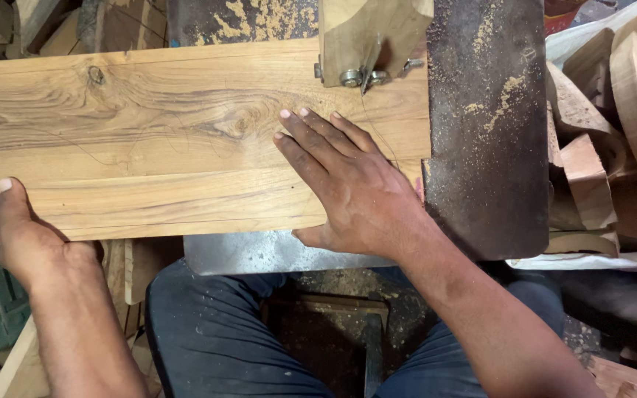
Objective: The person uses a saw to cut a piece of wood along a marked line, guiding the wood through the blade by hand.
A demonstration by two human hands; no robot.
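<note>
Wooden plank (149, 140): long, pale, knotted grain, lying flat across a metal saw table (488, 133); its right end reaches the table's dusty dark surface.

Right hand (348, 184): palm down on the plank's right part, fingers extended flat and slightly spread, fingertips pointing away from the person, thumb at the plank's near edge.

Left hand (27, 236): at the plank's near edge toward its left end, thumb laid on the top face; the other fingers are hidden under the plank, so their state cannot be told.

Wooden blade guide (370, 37): at the plank's far edge, with metal bearings (359, 76) just above the right hand's fingertips.

Offcuts (613, 133): curved wooden pieces heaped right of the plank, beyond the table.

Sawdust (492, 99): scattered on the table.
</note>
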